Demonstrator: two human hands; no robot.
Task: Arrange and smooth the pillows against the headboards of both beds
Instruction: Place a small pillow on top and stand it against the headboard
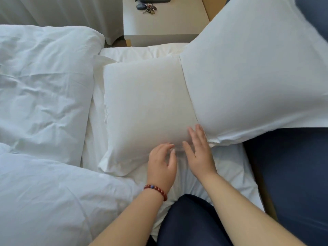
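A white pillow [147,107] lies flat on the bed sheet in the middle of the view. A second, larger white pillow [252,75] leans against the blue headboard [298,174] on the right, overlapping the flat pillow's right edge. My left hand [162,164], with a red bead bracelet on the wrist, rests with curled fingers on the flat pillow's near edge. My right hand [199,150] lies beside it, fingers spread and flat on the same pillow's near right corner, next to the leaning pillow's lower hem. Neither hand holds anything.
A rumpled white duvet [42,107] covers the left side of the bed. A beige nightstand [163,20] stands beyond the bed with keys [148,8] and a dark case on it. White curtains hang at the top left. My dark-clothed knee [188,221] rests on the mattress.
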